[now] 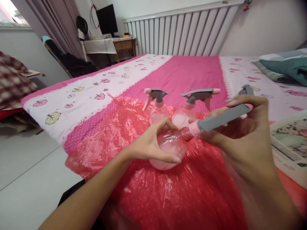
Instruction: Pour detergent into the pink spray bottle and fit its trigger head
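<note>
A clear, round spray bottle (pixel 165 150) with whitish contents tilts to the right over a red plastic sheet (pixel 153 191). My left hand (pixel 153 140) wraps around its body. In my right hand (pixel 242 134) is a grey trigger spray head (pixel 223 118), its pink collar (pixel 194 129) at the bottle's threaded neck (pixel 184 134). Some thread shows below the collar. Behind stand two similar bottles, a left one (pixel 157 112) and a right one (pixel 183 116), each with a grey and pink sprayer on top. Another grey piece (pixel 247 90) shows beyond my right fingers, partly hidden.
The red sheet lies on a bed with a pink and white patterned cover (pixel 196 68). Folded bedding (pixel 285 68) is at the right, above a printed bag (pixel 291 143). Further back are a white slatted panel (pixel 177 33), a desk (pixel 124 44), a monitor (pixel 106 19) and a chair (pixel 68 60).
</note>
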{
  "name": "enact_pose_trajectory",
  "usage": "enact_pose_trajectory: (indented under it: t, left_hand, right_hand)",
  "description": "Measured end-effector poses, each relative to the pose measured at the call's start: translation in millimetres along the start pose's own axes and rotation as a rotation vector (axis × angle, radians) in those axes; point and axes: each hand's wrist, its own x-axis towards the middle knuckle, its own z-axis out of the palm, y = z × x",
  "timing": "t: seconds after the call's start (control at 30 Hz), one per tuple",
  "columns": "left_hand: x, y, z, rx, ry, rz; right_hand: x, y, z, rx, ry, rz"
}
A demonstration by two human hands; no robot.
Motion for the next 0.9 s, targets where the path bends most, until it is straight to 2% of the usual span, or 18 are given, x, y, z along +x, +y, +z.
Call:
enact_pose_trajectory:
  t: [0.1, 0.23, 0.37, 0.47, 0.57, 0.8, 0.9]
  left_hand:
    - [-0.5, 0.1, 0.9, 0.051, 0.016, -0.003]
    - [-1.0, 1.3, 4.1, 0.074, -0.01, 0.018]
    - [-1.6, 0.9, 4.9, 0.083, -0.078, -0.029]
    - [-3.5, -0.7, -0.3, 0.111, -0.149, -0.039]
    - [-6.6, -1.2, -9.2, 0.192, -0.221, -0.045]
    - [-11.0, -5.5, -22.8, 0.257, -0.318, -0.045]
    - [-11.4, -9.2, -24.7, 0.26, -0.308, -0.064]
  right_hand:
    - [-0.7, 5.7, 0.0, -0.046, 0.019, -0.015]
    - [-2.3, 14.1, -1.0, -0.098, -0.079, 0.045]
    - [-0.7, 18.0, -5.4, -0.083, -0.134, 0.099]
    - [0.8, 18.9, -8.4, -0.061, -0.175, 0.16]
    - [0.9, 19.7, -9.7, -0.066, -0.198, 0.162]
    - [0.6, 19.4, -10.1, -0.094, -0.213, 0.149]
    - [1.4, 16.0, -9.9, -0.09, -0.203, 0.138]
